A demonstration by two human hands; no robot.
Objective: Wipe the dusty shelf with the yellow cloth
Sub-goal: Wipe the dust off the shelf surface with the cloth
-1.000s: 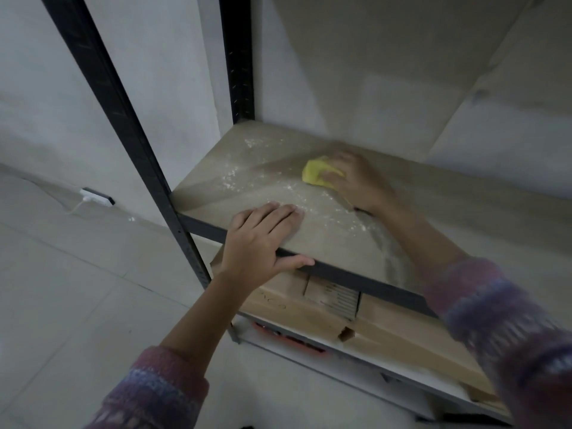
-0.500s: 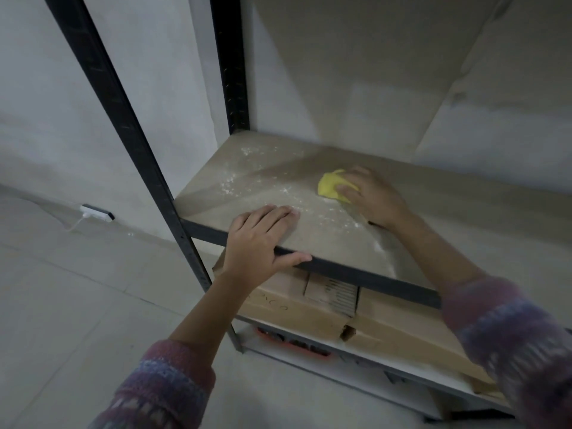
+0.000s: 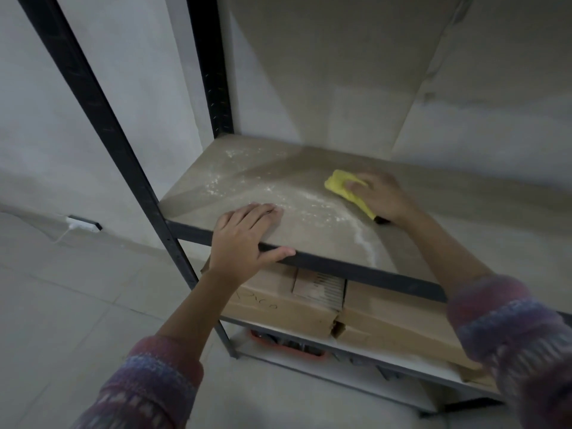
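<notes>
A tan shelf board [image 3: 247,174] in a black metal rack carries white dust in specks on its left half and a curved white line of swept dust [image 3: 365,239] near the front edge. The yellow cloth [image 3: 342,187] lies flat on the board toward the middle, pressed down under my right hand [image 3: 379,196], whose fingers are closed over it. My left hand [image 3: 244,239] grips the shelf's black front rail, fingers on top of the board and thumb along the rail's face.
Black uprights [image 3: 93,97] stand at the rack's left front and at the back [image 3: 213,72]. Cardboard boxes [image 3: 365,317] fill the shelf below, with an orange-rimmed item [image 3: 288,348] under them. A white power strip [image 3: 82,226] lies on the floor by the left wall.
My right hand has slid the yellow cloth to the right across the board, leaving a curved line of dust behind. My left hand stays on the front rail.
</notes>
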